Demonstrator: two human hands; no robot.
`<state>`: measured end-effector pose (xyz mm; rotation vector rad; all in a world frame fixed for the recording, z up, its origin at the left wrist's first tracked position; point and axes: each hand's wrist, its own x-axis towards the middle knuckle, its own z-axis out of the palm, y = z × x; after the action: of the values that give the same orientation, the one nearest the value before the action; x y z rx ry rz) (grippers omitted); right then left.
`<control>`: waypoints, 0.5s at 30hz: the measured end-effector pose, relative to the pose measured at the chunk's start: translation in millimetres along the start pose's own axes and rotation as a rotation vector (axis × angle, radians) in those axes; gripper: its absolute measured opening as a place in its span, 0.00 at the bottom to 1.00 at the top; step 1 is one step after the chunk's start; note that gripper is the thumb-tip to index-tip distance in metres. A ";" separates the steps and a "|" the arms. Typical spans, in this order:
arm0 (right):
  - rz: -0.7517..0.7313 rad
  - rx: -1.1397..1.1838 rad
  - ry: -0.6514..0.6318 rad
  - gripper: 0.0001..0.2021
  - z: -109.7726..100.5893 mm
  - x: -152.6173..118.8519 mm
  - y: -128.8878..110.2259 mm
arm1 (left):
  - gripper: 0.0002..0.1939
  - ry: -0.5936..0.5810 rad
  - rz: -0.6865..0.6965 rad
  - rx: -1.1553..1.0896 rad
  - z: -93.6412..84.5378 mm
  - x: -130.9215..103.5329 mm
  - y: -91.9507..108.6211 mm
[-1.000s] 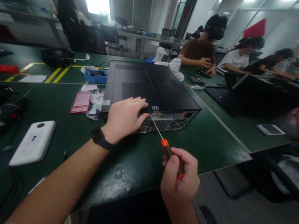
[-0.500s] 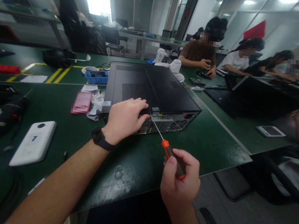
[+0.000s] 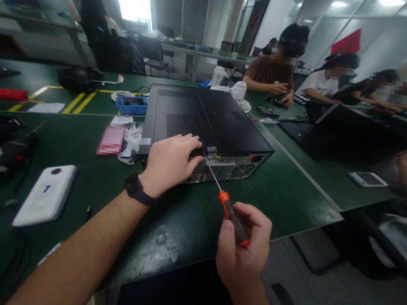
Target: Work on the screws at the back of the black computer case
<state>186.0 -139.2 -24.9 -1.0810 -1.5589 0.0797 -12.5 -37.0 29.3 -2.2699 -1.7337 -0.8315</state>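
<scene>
A black desktop computer case [image 3: 226,118] lies flat on the green table, its rear panel [image 3: 224,167] with ports and a fan grille turned towards me. My left hand [image 3: 172,161], wearing a black watch, rests on the case's near top edge, fingers lying along it and thumb apart. My right hand [image 3: 247,246] is closed around the orange and dark handle of a screwdriver [image 3: 231,213]. Its thin shaft slants up and left to the rear edge, where the tip meets the panel beside my left thumb. Whatever sits under the tip is too small to tell.
Left of the case are a blue bin [image 3: 132,106], a glove [image 3: 130,145] and a white device marked 1 [image 3: 46,194]. A phone [image 3: 367,179] lies at the right. Behind the case stand white devices [image 3: 238,89]; several people sit beyond.
My right thumb has slid down the screwdriver handle, and the right hand has shifted slightly left. The left hand, the case and the tip's place look the same.
</scene>
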 end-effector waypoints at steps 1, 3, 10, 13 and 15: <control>-0.002 0.011 -0.008 0.17 0.1 0.0 -0.3 | 0.14 0.001 0.002 -0.001 -0.2 -0.1 0.2; -0.003 0.009 -0.017 0.17 0.0 -0.7 0.2 | 0.14 -0.003 -0.001 0.001 -0.7 -0.1 0.4; 0.079 -0.034 -0.012 0.11 0.0 -8.6 9.5 | 0.13 0.015 0.007 0.011 1.0 0.0 -1.0; 0.093 -0.009 -0.018 0.11 -0.2 -9.4 10.3 | 0.13 0.020 0.011 0.004 1.0 -0.2 -1.1; 0.073 0.002 -0.019 0.11 -0.3 -7.5 9.0 | 0.13 0.019 0.012 0.002 0.6 -0.3 -0.9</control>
<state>190.6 -139.2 -35.7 -1.1379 -1.5364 0.1417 -13.2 -36.7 28.5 -2.2618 -1.7103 -0.8461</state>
